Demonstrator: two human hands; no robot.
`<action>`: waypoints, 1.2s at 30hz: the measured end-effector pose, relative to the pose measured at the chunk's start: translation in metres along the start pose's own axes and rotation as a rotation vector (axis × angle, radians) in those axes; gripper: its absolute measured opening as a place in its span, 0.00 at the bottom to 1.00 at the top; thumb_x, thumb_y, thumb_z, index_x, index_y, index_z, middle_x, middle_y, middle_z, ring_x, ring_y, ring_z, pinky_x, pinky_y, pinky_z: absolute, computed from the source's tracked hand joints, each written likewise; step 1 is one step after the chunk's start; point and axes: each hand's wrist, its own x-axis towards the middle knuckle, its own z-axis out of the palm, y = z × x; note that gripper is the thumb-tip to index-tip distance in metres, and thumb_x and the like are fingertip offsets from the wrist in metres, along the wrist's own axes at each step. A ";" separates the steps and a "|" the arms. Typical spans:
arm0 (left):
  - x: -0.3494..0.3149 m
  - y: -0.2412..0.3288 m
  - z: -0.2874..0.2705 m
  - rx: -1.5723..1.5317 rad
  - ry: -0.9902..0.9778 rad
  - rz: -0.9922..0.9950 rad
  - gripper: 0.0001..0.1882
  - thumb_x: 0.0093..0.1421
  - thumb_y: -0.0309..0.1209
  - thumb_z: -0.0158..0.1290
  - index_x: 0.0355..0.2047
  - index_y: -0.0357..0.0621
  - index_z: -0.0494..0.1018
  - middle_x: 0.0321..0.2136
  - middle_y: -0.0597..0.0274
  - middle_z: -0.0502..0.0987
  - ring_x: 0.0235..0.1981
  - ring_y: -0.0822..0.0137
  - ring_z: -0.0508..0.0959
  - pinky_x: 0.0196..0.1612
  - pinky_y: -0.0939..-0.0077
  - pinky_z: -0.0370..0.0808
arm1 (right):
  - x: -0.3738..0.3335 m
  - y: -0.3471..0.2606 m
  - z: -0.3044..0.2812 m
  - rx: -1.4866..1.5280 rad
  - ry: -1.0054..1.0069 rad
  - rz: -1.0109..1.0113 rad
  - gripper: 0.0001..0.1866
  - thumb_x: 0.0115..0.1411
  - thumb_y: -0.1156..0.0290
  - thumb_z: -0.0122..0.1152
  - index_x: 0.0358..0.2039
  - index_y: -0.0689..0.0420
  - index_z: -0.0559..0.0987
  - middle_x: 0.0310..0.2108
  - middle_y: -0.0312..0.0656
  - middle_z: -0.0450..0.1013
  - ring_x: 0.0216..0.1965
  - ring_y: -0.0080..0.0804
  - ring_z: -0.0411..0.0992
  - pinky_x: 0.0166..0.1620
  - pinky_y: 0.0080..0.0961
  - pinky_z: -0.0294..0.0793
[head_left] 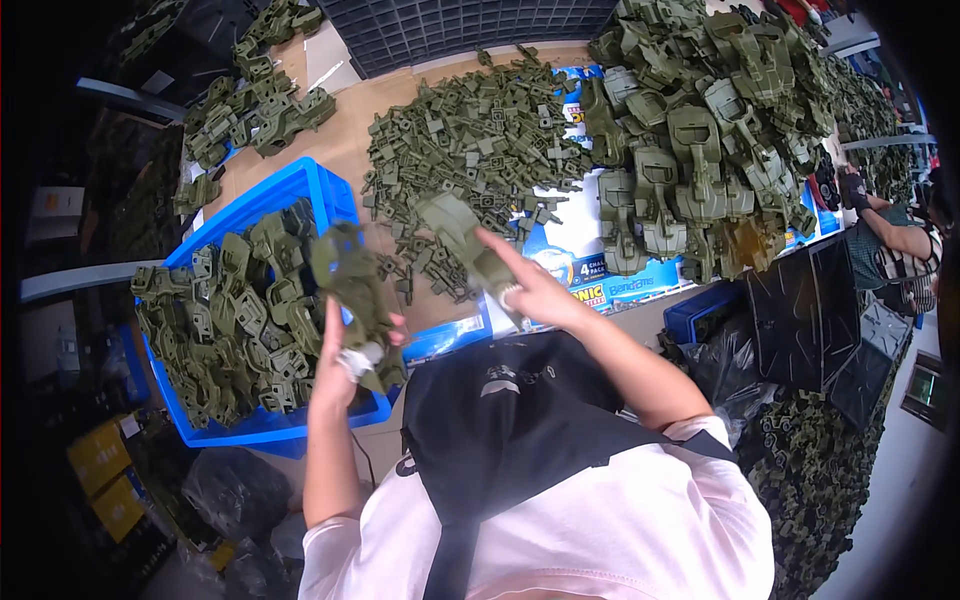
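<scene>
My left hand (335,355) is closed around an olive-green plastic toy vehicle part (350,270), blurred by motion, at the near right side of the blue crate. My right hand (545,298) grips a second olive-green plastic shell (455,232), held over the near edge of the small parts pile. White wrapping shows on fingers of both hands. The blue crate (325,190) on the left is heaped with similar green vehicle parts (250,310). Beyond my hands spreads a pile of small green plastic pieces (480,140).
Large green vehicle shells (695,140) are stacked on the table's right side. More green parts (265,115) lie at the far left, near a black grid crate (460,30). Another person (900,240) works at the far right. Black plastic bags (235,490) sit below the blue crate.
</scene>
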 end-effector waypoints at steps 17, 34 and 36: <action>0.039 0.014 0.090 0.125 -0.032 0.119 0.40 0.55 0.50 0.50 0.58 0.36 0.50 0.52 0.50 0.62 0.46 0.60 0.70 0.48 0.66 0.69 | 0.060 0.121 -0.039 -0.857 0.503 -0.078 0.08 0.51 0.66 0.51 0.32 0.51 0.71 0.34 0.44 0.67 0.37 0.40 0.68 0.38 0.35 0.68; 0.062 0.002 0.085 0.225 -0.271 -0.196 0.26 0.52 0.23 0.52 0.52 0.41 0.60 0.41 0.63 0.70 0.40 0.74 0.71 0.40 0.80 0.70 | -0.057 -0.066 -0.024 -0.705 0.201 -0.090 0.21 0.40 0.82 0.53 0.39 0.54 0.74 0.29 0.48 0.69 0.32 0.48 0.70 0.33 0.39 0.71; 0.060 0.002 0.086 0.198 -0.287 -0.177 0.29 0.51 0.23 0.54 0.54 0.40 0.59 0.42 0.61 0.71 0.41 0.73 0.72 0.42 0.79 0.71 | -0.052 -0.061 -0.024 -0.709 0.206 -0.170 0.25 0.36 0.85 0.49 0.38 0.56 0.74 0.28 0.49 0.69 0.30 0.47 0.71 0.32 0.39 0.71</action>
